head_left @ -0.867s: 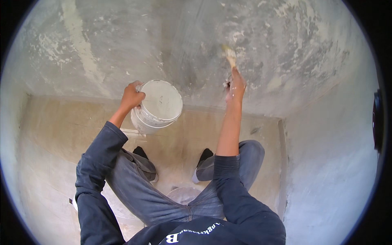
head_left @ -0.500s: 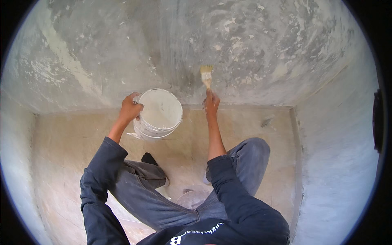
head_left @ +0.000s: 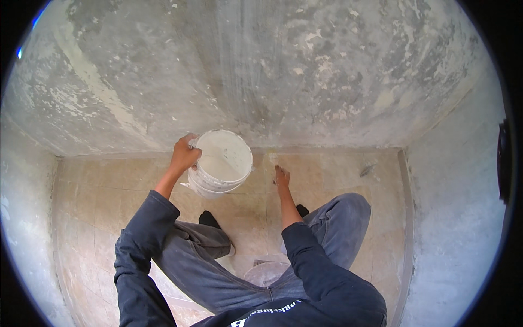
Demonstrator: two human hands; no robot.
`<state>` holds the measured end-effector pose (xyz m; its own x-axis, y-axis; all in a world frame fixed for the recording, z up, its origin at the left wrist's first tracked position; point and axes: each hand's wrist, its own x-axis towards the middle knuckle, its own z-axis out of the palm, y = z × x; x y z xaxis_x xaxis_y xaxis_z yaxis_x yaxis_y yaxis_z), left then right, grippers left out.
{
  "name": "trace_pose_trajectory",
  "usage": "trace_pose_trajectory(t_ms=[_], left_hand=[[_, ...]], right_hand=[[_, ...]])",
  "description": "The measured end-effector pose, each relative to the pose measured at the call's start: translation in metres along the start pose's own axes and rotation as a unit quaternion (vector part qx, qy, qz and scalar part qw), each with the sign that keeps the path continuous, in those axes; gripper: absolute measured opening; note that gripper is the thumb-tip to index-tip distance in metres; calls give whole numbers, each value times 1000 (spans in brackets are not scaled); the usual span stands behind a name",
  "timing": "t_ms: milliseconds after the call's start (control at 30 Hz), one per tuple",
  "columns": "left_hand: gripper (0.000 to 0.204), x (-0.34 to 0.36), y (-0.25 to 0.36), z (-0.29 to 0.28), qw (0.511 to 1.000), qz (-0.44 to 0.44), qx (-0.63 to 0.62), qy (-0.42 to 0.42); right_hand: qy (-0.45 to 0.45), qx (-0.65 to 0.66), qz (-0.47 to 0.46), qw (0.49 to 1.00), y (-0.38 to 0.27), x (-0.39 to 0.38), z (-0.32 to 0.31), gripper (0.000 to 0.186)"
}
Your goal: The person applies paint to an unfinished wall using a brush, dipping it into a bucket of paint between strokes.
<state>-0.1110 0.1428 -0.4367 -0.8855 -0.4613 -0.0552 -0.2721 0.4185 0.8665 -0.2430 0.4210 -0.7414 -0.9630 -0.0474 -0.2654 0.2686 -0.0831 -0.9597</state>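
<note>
My left hand point(head_left: 185, 155) grips the rim of a white plastic bucket point(head_left: 210, 186) at its left side, fingers closed. Tilted a little, the bucket shows whitish material inside and smears along its rim. My right hand point(head_left: 281, 176) is to the right of the bucket, low near the foot of the wall, its fingers closed round the handle of a paintbrush point(head_left: 273, 157). The pale brush blends with the tan floor, so its outline is faint.
Ahead rises a grey wall point(head_left: 305, 71) with patchy white flakes and a damp-looking vertical streak. Side walls stand left and right point(head_left: 457, 229). Beneath is a tan tiled floor point(head_left: 327, 169) with a small grey smudge. A round, pale object point(head_left: 265, 273) sits between my legs.
My right hand has drawn the brush down and away from the wall, toward the floor. The bucket, still in my left hand, appears slightly lower and further right as the view shifts.
</note>
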Motion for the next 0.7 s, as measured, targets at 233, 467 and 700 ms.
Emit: trace_pose_trajectory(t_ms=[233, 467, 700], left_hand=[[51, 0, -3, -6, 1000, 3, 10, 0], [51, -5, -3, -9, 1000, -13, 5, 8], [48, -3, 3, -1, 1000, -11, 0, 2]], right_hand=[[32, 41, -39, 998, -141, 2, 42, 34], [20, 94, -154, 983, -264, -68, 52, 33], [36, 119, -280, 952, -315, -77, 42, 36]])
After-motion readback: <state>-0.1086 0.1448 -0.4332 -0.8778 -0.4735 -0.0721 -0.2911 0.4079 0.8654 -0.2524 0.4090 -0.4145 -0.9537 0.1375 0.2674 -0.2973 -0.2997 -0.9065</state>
